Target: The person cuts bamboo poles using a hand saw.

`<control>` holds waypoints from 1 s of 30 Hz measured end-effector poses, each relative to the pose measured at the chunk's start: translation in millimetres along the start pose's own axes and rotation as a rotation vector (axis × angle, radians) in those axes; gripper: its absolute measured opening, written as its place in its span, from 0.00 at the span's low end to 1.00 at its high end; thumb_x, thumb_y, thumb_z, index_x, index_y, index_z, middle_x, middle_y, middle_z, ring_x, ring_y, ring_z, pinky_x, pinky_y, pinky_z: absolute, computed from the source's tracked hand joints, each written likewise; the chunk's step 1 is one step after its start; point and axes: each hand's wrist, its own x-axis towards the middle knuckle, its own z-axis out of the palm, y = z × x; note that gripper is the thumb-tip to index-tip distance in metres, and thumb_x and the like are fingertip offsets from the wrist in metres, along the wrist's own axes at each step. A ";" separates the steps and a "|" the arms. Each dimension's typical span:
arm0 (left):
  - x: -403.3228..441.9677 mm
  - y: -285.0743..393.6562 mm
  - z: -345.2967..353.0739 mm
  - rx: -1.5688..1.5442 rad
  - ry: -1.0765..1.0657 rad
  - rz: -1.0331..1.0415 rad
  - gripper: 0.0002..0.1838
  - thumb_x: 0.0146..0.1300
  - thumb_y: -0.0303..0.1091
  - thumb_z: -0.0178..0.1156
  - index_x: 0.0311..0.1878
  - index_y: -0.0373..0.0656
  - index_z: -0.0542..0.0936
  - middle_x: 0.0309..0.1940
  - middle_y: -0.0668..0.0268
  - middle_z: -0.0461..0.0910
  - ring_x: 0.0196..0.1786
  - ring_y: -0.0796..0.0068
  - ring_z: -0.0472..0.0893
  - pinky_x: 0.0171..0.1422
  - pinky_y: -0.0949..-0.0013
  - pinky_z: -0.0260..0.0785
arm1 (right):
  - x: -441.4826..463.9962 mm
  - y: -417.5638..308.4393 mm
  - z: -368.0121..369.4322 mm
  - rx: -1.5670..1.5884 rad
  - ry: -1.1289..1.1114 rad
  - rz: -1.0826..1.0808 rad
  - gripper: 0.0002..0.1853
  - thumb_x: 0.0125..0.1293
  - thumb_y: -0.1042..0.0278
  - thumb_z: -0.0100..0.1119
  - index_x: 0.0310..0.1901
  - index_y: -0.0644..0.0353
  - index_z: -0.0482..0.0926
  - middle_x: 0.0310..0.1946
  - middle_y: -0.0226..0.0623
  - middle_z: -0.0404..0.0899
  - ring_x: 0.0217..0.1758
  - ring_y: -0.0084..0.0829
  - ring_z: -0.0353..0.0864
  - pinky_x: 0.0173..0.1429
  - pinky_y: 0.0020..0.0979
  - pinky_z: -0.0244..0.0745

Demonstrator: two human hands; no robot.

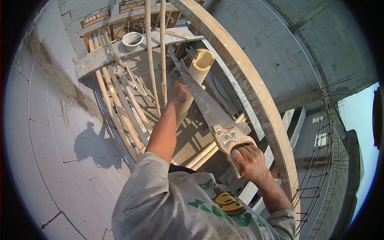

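Note:
My left hand (182, 92) is wrapped round a thick bamboo pole (199, 72), which stands tilted with its cut, notched top end facing up. In my right hand (251, 163) is the wooden handle of a handsaw (208, 105), fingers closed through the grip. The saw blade slants up and left across the front of the pole, its toothed edge facing the upper right. Whether the teeth touch the bamboo, I cannot tell. The pole's lower part is hidden behind my left forearm and the blade.
Several bamboo poles (120, 108) lean at the left by the block wall (60, 160). Two thin upright poles (163, 52) stand ahead. A white basin (132, 40) sits on a ledge. A long curved wooden board (256, 88) passes close on my right, with rebar (316, 192) beyond.

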 end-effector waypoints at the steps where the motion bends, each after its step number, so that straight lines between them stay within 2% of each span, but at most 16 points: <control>1: 4.3 8.5 -4.7 0.001 0.012 0.006 0.24 0.54 0.31 0.77 0.52 0.38 0.79 0.38 0.59 0.82 0.40 0.72 0.82 0.44 0.62 0.80 | 1.5 3.0 -2.3 0.018 0.027 -0.018 0.13 0.50 0.65 0.67 0.35 0.57 0.74 0.24 0.36 0.74 0.32 0.40 0.82 0.43 0.41 0.78; 4: 10.6 -71.0 -24.8 -0.800 -0.014 -0.201 0.23 0.60 0.27 0.70 0.58 0.40 0.77 0.46 0.62 0.82 0.47 0.71 0.82 0.50 0.62 0.81 | 56.2 14.8 15.4 0.064 0.058 -0.080 0.13 0.52 0.64 0.66 0.34 0.57 0.73 0.26 0.37 0.75 0.34 0.42 0.81 0.44 0.41 0.76; 7: 11.7 -75.8 -25.1 -0.600 0.010 -0.136 0.23 0.60 0.26 0.70 0.59 0.42 0.77 0.47 0.63 0.82 0.45 0.66 0.84 0.52 0.60 0.81 | 90.5 2.5 29.5 0.050 0.148 -0.085 0.11 0.52 0.66 0.65 0.33 0.57 0.73 0.26 0.37 0.75 0.35 0.41 0.82 0.45 0.40 0.77; 9: 8.2 -40.4 -25.5 0.240 0.039 -0.042 0.22 0.59 0.28 0.71 0.57 0.42 0.79 0.44 0.63 0.83 0.43 0.65 0.85 0.51 0.60 0.81 | 47.1 -2.4 20.8 0.049 0.090 -0.044 0.11 0.52 0.64 0.64 0.35 0.57 0.74 0.27 0.37 0.77 0.34 0.40 0.84 0.46 0.39 0.79; 11: -7.6 9.3 -13.3 -0.209 0.106 -0.100 0.20 0.57 0.32 0.74 0.51 0.38 0.82 0.38 0.63 0.84 0.40 0.66 0.84 0.47 0.62 0.79 | 7.5 -4.3 8.6 0.047 0.031 -0.033 0.12 0.52 0.63 0.64 0.36 0.57 0.75 0.27 0.37 0.78 0.34 0.38 0.85 0.47 0.39 0.79; 13: 0.4 14.6 -22.5 -0.015 0.074 0.035 0.21 0.57 0.33 0.74 0.52 0.38 0.81 0.38 0.63 0.84 0.40 0.67 0.84 0.48 0.64 0.80 | 1.9 -3.4 3.6 0.068 0.024 -0.041 0.12 0.51 0.63 0.65 0.35 0.56 0.75 0.27 0.37 0.77 0.34 0.38 0.85 0.48 0.39 0.80; 14: -1.8 13.9 -22.1 0.361 0.118 0.025 0.22 0.58 0.36 0.74 0.54 0.41 0.81 0.41 0.62 0.84 0.41 0.66 0.85 0.49 0.63 0.80 | 17.7 3.1 10.3 0.094 -0.005 -0.035 0.13 0.52 0.63 0.64 0.36 0.56 0.75 0.27 0.37 0.77 0.34 0.39 0.85 0.46 0.40 0.80; 16: -4.9 -37.2 -15.2 -0.397 0.116 -0.164 0.19 0.57 0.34 0.75 0.49 0.40 0.81 0.36 0.65 0.82 0.36 0.69 0.82 0.44 0.65 0.79 | 82.8 9.9 22.9 0.117 0.087 -0.113 0.13 0.52 0.65 0.63 0.38 0.57 0.73 0.29 0.40 0.79 0.35 0.44 0.84 0.46 0.42 0.79; 17: -0.3 -67.8 -14.9 -0.777 0.118 -0.245 0.17 0.56 0.33 0.75 0.46 0.40 0.81 0.34 0.67 0.81 0.34 0.70 0.81 0.41 0.66 0.79 | 103.5 2.7 30.5 0.112 0.033 -0.059 0.13 0.52 0.65 0.63 0.38 0.58 0.72 0.30 0.42 0.80 0.37 0.45 0.84 0.49 0.43 0.78; 19: 6.9 -62.3 -15.2 -0.681 0.122 -0.130 0.15 0.55 0.32 0.76 0.43 0.40 0.81 0.31 0.69 0.80 0.31 0.73 0.80 0.37 0.67 0.78 | 98.8 5.0 38.2 0.134 0.167 -0.074 0.14 0.49 0.67 0.65 0.36 0.57 0.72 0.27 0.39 0.75 0.34 0.46 0.80 0.44 0.43 0.77; 20: 0.3 -58.3 -13.6 -0.211 0.125 0.033 0.15 0.55 0.31 0.76 0.42 0.41 0.81 0.31 0.69 0.81 0.31 0.74 0.80 0.37 0.68 0.78 | 77.3 0.2 33.2 0.132 0.131 -0.050 0.14 0.49 0.67 0.65 0.36 0.57 0.72 0.27 0.38 0.75 0.34 0.45 0.81 0.44 0.43 0.77; 22: -1.7 -18.1 -14.2 0.168 0.084 0.151 0.17 0.57 0.33 0.75 0.46 0.41 0.80 0.35 0.68 0.82 0.35 0.72 0.81 0.41 0.66 0.78 | 29.5 -3.8 14.5 0.106 0.084 -0.023 0.13 0.49 0.67 0.66 0.35 0.57 0.73 0.26 0.38 0.75 0.33 0.42 0.81 0.43 0.42 0.77; 24: -2.3 17.6 -16.4 -0.038 0.050 0.049 0.22 0.60 0.37 0.72 0.56 0.41 0.79 0.43 0.66 0.83 0.42 0.67 0.84 0.50 0.61 0.79 | 1.5 -6.3 4.0 0.097 0.057 -0.016 0.12 0.50 0.66 0.65 0.35 0.56 0.75 0.27 0.37 0.76 0.34 0.39 0.83 0.45 0.41 0.78; 27: 2.7 -5.7 -22.7 0.463 0.013 0.051 0.20 0.61 0.35 0.71 0.54 0.39 0.79 0.43 0.65 0.83 0.43 0.70 0.83 0.50 0.64 0.79 | 49.9 5.9 17.2 0.090 0.047 -0.047 0.11 0.55 0.64 0.63 0.38 0.57 0.75 0.27 0.38 0.79 0.34 0.40 0.84 0.45 0.41 0.79; 28: 2.9 -67.1 -22.7 -0.189 0.017 -0.061 0.22 0.63 0.38 0.70 0.56 0.38 0.78 0.44 0.64 0.82 0.45 0.70 0.83 0.50 0.64 0.79 | 83.5 7.2 23.3 0.093 0.045 -0.072 0.11 0.56 0.65 0.61 0.38 0.58 0.74 0.29 0.40 0.79 0.35 0.43 0.84 0.46 0.42 0.79; 30: 11.6 -54.0 -27.3 0.005 0.052 -0.009 0.20 0.61 0.36 0.71 0.53 0.39 0.79 0.42 0.65 0.82 0.42 0.70 0.82 0.48 0.65 0.79 | 103.4 3.9 30.4 0.109 0.099 -0.072 0.11 0.54 0.65 0.62 0.37 0.58 0.74 0.29 0.40 0.79 0.35 0.44 0.84 0.46 0.43 0.79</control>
